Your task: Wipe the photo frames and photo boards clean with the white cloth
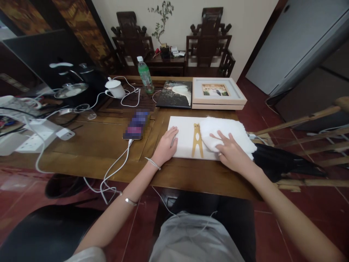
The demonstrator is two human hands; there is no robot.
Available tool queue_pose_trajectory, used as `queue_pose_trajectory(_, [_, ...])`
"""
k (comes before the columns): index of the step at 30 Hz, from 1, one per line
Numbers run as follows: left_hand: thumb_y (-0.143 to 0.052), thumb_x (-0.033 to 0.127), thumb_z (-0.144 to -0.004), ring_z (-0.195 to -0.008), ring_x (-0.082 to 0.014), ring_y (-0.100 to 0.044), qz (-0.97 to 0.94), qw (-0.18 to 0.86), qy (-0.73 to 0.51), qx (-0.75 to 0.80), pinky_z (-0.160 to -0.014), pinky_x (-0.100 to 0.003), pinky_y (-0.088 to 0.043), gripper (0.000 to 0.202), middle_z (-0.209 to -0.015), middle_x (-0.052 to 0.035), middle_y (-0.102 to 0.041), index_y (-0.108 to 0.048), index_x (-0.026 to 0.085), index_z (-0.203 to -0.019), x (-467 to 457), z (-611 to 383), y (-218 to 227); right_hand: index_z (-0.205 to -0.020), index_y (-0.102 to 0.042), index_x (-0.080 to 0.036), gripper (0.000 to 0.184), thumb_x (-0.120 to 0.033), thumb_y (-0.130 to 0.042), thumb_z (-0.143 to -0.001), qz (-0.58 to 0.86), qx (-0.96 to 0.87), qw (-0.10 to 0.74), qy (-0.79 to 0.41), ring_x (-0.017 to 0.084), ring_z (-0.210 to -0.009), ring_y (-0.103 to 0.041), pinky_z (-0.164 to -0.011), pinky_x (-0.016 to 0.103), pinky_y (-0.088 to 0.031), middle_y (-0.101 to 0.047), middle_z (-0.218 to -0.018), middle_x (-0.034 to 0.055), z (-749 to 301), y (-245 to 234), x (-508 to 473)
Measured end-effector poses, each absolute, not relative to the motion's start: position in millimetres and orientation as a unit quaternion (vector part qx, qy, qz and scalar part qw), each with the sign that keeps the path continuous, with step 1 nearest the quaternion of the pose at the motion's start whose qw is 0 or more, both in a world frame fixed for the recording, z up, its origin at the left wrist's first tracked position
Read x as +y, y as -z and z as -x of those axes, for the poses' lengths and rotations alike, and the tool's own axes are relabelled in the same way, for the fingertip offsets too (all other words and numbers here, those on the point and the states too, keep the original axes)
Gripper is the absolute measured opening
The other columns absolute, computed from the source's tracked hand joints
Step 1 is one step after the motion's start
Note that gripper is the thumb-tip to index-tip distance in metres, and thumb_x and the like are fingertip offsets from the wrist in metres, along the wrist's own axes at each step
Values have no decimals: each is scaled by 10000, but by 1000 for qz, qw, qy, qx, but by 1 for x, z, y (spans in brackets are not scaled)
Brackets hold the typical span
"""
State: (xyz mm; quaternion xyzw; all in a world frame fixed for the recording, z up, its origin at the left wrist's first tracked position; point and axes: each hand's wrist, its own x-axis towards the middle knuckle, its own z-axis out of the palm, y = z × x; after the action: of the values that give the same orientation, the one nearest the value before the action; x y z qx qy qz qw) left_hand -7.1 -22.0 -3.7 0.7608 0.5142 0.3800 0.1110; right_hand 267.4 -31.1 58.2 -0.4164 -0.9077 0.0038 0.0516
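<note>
A flat white board (184, 134) lies on the wooden table in front of me. My left hand (167, 146) rests at its left edge, fingers stretched out and holding nothing. On the board is a flat yellow cat-shaped piece (197, 140) with eared head, two long legs and an oval gap in the middle. A fluffy white cloth (231, 133) covers the board's right part and touches the yellow piece's side. My right hand (230, 151) lies on this cloth with its fingers spread, the index finger pointing left. The board's right end is hidden beneath the cloth.
Behind the board lie a dark picture panel (174, 94) and a pale framed photo (218, 92). To the left are a phone (137, 123) on a white cable, a green-labelled bottle (145, 76), a lidded white cup (115, 88) and a power strip (38, 134).
</note>
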Motion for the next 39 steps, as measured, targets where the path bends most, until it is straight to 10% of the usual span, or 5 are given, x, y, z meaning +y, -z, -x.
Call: queue_pose_trajectory(39, [-439,139,-880,-1312,-250,-445,-754,116,-390,516,-1102,-509,-354,357,-1352,-148,-534,-546,149,-1221,-22,6,4,-990,-669,-77,372,-53,-426,-710,472,-877,61,66,422,-1353,-271,-1006,694,-262,-415,-1438,195,-255,-43,1])
